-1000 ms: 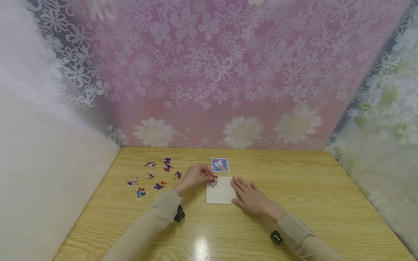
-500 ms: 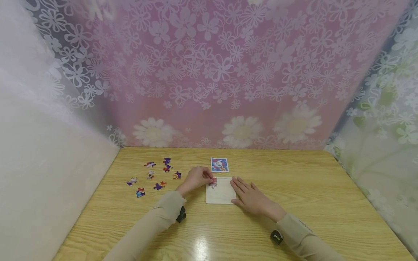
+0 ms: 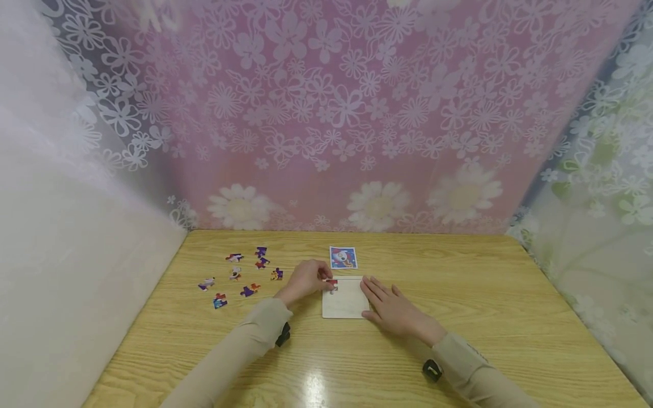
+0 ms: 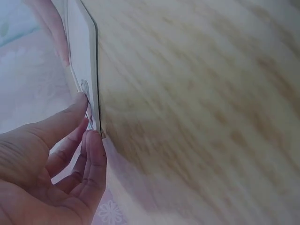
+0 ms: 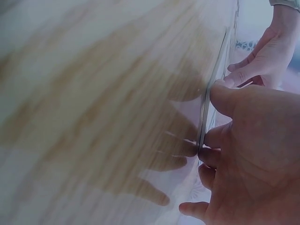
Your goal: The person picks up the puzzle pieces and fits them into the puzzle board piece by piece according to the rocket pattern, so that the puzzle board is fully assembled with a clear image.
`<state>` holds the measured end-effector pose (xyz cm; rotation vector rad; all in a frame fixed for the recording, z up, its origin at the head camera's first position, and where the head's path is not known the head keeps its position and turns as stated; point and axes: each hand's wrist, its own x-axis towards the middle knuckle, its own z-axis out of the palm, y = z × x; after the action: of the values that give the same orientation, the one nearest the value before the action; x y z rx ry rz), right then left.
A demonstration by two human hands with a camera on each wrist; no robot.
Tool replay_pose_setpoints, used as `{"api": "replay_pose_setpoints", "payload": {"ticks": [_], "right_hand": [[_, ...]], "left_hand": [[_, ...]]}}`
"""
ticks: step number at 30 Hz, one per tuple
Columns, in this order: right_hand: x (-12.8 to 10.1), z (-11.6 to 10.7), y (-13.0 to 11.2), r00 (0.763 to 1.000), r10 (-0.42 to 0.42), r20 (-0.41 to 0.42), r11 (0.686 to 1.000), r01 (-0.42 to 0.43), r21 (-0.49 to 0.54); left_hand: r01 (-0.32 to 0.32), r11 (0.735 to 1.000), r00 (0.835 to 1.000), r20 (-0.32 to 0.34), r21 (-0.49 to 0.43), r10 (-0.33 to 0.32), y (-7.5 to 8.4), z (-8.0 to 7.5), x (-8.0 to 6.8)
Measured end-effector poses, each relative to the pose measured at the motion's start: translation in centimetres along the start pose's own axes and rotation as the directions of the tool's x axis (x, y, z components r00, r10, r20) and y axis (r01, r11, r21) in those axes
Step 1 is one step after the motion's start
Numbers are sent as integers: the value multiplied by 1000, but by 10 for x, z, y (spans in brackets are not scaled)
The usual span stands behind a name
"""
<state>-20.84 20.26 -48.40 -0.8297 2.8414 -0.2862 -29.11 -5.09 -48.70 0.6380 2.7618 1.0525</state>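
On the table (image 3: pixel 459 294) the board (image 3: pixel 347 303) lies flat, the right hand (image 3: pixel 395 309) resting spread on its right edge. The left hand (image 3: pixel 306 277) pinches a red piece (image 3: pixel 332 284) at the board's far-left corner: seating seems underway; next, press it flush.

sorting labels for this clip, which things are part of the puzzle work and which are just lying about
In the work:
left hand
red puzzle piece
white puzzle board
right hand
loose puzzle pieces
picture card

Lying about:
wooden table
floral curtain
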Motion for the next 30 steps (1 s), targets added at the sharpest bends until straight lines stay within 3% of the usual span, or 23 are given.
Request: {"api": "replay_pose_setpoints", "payload": {"ticks": [13, 18, 24, 30], "right_hand": [[1, 2, 1, 1000, -3, 3, 1000, 3, -5], [2, 2, 0, 1000, 2, 9, 1000, -2, -7], [0, -1, -2, 1000, -1, 6, 1000, 1, -5], [-1, -2, -2, 1000, -4, 0, 1000, 4, 4]], "left_hand": [[2, 999, 1000, -20, 41, -1, 1, -4, 1], [31, 998, 998, -58, -53, -34, -11, -3, 4], [-8, 989, 996, -86, -148, -5, -25, -7, 5], [15, 953, 996, -79, -302, -40, -35, -18, -1]]}}
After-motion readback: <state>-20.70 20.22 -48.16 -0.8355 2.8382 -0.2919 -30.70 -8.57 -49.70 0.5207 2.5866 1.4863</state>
